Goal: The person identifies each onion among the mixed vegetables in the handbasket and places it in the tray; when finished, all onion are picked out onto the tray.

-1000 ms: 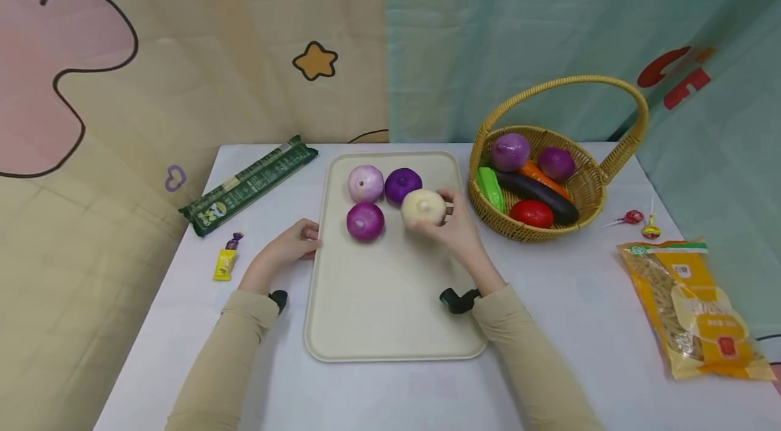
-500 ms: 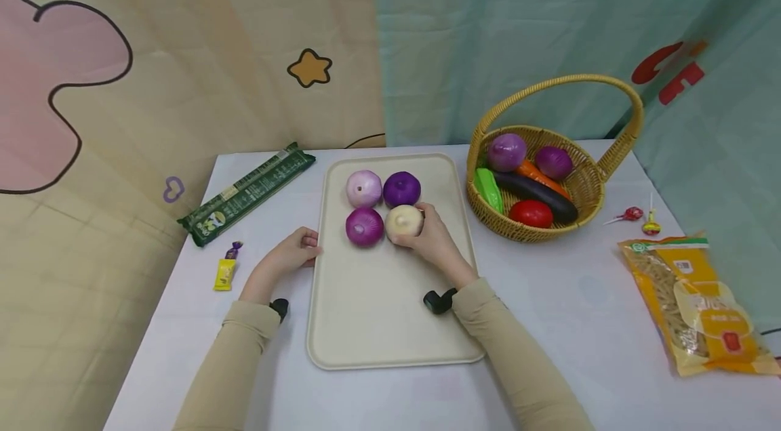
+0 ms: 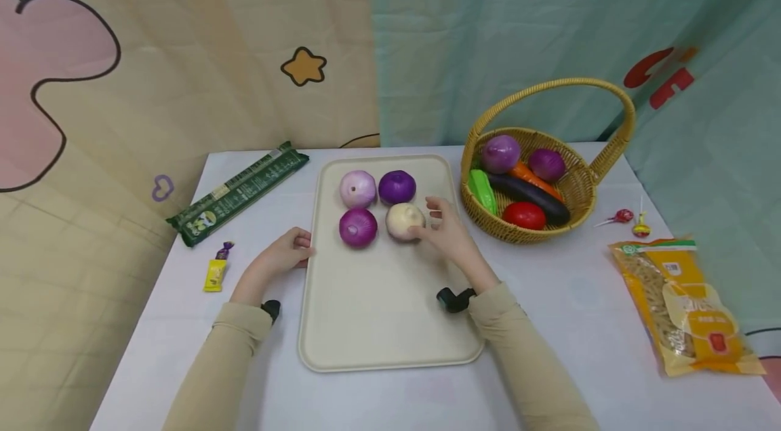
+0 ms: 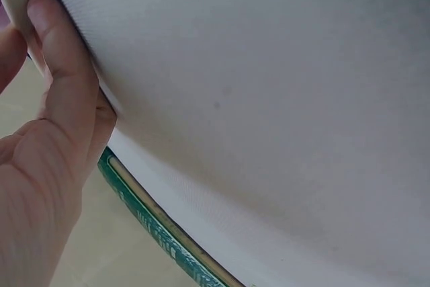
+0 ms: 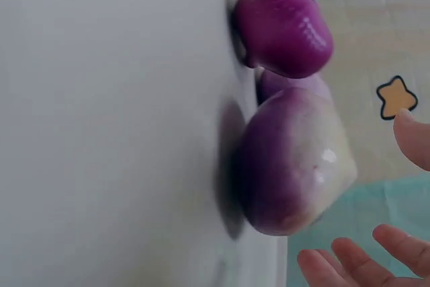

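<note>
One left hand (image 3: 283, 256) apparently pinches the tray (image 3: 384, 312), right hand (image 3: 453, 237) released beside a pale turnip (image 3: 403, 219) pointing upward.

Cream-and-purple bulb (image 5: 295, 166), magenta onion (image 3: 358, 228), plain beige tray (image 3: 384, 309).

Printed cloth with soft vertical folds rises behind the white tabletop (image 3: 586, 295). Over the far edge, a beige panel (image 3: 244, 45) meets a teal panel (image 3: 488, 24) in a vertical line, an orange star (image 3: 304, 66) on the beige. A purple heart outline (image 3: 162, 188) shows just outside the far left corner, faint tile-like lines beyond the left edge. The light is soft.
</note>
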Motion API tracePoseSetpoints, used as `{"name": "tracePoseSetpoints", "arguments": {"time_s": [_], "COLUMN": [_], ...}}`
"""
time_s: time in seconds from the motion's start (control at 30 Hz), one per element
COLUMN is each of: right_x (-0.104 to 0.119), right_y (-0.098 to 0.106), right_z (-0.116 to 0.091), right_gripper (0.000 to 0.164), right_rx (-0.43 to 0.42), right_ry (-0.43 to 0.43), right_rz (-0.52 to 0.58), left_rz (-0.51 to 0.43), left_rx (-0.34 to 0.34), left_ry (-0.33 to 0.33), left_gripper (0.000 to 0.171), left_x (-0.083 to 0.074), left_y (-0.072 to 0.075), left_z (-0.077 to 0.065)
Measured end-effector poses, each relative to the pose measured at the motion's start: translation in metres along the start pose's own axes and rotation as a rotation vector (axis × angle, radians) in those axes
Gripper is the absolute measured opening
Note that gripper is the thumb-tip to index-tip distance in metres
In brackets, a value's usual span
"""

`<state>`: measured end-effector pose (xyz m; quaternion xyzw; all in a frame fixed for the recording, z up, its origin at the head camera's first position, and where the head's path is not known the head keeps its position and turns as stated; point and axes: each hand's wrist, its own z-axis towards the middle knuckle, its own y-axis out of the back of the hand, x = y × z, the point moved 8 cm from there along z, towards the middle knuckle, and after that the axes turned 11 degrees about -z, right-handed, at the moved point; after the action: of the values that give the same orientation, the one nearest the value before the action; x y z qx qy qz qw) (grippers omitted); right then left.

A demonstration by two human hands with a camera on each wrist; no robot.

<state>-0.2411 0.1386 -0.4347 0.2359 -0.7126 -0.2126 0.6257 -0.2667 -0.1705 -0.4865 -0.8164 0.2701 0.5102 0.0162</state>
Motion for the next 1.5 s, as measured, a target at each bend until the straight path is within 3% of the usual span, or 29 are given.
{"name": "tracePoseSetpoints", "arguments": {"time_s": [0.13,0.33,0.53,0.7,0.87,1.07,1.2,1.5], "right_x": [0.007,0.006,-0.009,-0.021,-0.033,-0.054,-0.062,-0.06], "right_y": [0.037,0.107,0.162,0.191,0.192,0.175,0.16,0.153], "right_z": [-0.006,-0.007,0.014,0.036,0.058,0.079,0.085,0.086], "right_gripper": [0.057,0.041,0.044,0.056,0.073,0.094,0.093,0.079], "right_rx": [-0.081,-0.309,-0.474,-0.491,-0.381,-0.167,-0.035,-0.022], "right_ry": [0.061,0.066,-0.033,-0.114,-0.141,-0.172,-0.201,-0.212], "right_rz": [0.028,0.015,-0.007,-0.024,-0.037,-0.052,-0.093,-0.054], "left_rz": [-0.003,0.001,0.007,0.002,-0.002,-0.012,-0.02,0.003], "left_rx": [-0.003,-0.01,-0.009,-0.002,-0.008,-0.014,-0.014,-0.003], "left_ry": [-0.002,0.005,0.005,-0.003,-0.008,-0.017,-0.012,-0.012], "left_gripper": [0.039,0.039,0.039,0.04,0.038,0.038,0.037,0.036], "left_x": [0.0,-0.001,-0.001,-0.001,0.0,-0.001,-0.001,-0.001], "left_y": [0.0,0.0,0.001,0.001,0.002,0.002,0.002,0.0], "left_z": [-0.001,-0.002,-0.001,0.001,0.002,0.002,0.001,0.001]}}
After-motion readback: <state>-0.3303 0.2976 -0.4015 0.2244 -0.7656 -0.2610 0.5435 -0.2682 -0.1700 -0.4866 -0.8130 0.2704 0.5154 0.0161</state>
